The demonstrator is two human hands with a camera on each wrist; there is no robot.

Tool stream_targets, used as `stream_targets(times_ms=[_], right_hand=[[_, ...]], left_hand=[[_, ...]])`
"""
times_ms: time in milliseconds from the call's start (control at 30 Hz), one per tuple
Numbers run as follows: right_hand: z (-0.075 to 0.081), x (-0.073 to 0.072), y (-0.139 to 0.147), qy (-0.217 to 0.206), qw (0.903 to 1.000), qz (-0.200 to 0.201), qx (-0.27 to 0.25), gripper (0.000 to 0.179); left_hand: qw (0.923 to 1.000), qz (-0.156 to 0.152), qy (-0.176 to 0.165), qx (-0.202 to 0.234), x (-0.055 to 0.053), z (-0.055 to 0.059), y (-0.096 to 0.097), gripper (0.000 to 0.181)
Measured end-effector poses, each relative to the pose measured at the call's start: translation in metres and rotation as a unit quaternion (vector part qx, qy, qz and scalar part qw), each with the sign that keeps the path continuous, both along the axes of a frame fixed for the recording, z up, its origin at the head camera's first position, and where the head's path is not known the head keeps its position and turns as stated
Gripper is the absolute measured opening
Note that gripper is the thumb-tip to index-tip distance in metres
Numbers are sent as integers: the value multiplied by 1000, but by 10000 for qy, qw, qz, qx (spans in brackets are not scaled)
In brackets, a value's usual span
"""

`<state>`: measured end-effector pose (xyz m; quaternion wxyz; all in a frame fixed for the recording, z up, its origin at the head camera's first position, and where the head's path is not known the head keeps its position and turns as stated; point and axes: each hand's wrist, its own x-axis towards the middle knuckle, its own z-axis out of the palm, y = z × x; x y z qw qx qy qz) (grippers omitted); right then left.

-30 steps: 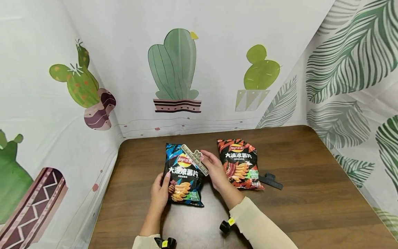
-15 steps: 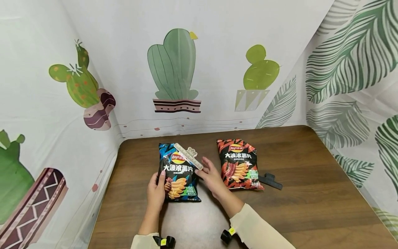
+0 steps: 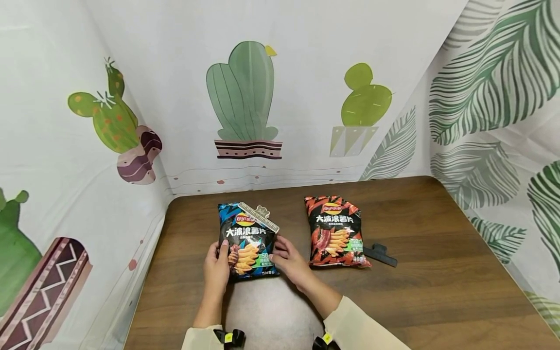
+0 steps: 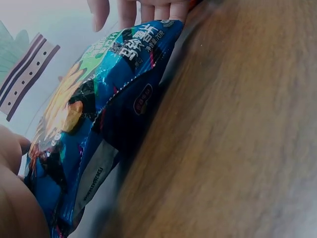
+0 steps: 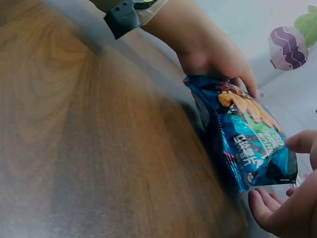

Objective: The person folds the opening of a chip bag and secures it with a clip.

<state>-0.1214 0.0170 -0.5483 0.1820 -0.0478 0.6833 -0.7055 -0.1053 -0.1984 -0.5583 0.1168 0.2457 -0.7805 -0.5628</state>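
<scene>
A blue and black Lay's chip bag [image 3: 245,241] is upright at the left middle of the table in the head view. A pale bag clip [image 3: 259,218] with a ruler-like bar sits slanted across its upper right corner. My left hand [image 3: 216,266] grips the bag's left side, thumb on the front, the other fingers mostly hidden behind. At its lower right edge is my right hand [image 3: 290,261], thumb over the front. In the right wrist view, the right fingertips [image 5: 267,204] show beside the bag's edge, spread from the thumb.
A red and black Lay's bag [image 3: 333,232] lies to the right, its upper right corner slanted. Beside its lower edge is a black bag clip [image 3: 380,254]. The wooden table [image 3: 437,228] meets a printed cloth backdrop [image 3: 306,107] at the back.
The blue bag has shifted left and slightly lowered with my left hand. My right hand has left the pale clip and moved down to the bag's lower right edge. The clip stays on the bag.
</scene>
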Motion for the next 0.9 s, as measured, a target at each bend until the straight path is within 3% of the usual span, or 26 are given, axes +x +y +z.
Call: stream_targets(times_ms=[333,733,900], right_hand=[[-5,5,-1,249,9992,253,164,63],[-10,5,2,335,9982,318,395,56],[-12,5,3,490,9956,303,735,52]], left_hand=[[9988,-291,-266,-287,-1,-1,-5,50],[9968,-541,-574,-105,-3,-6,-11,54],[9962,-558,-664,-98,-3,-6,-11,56]])
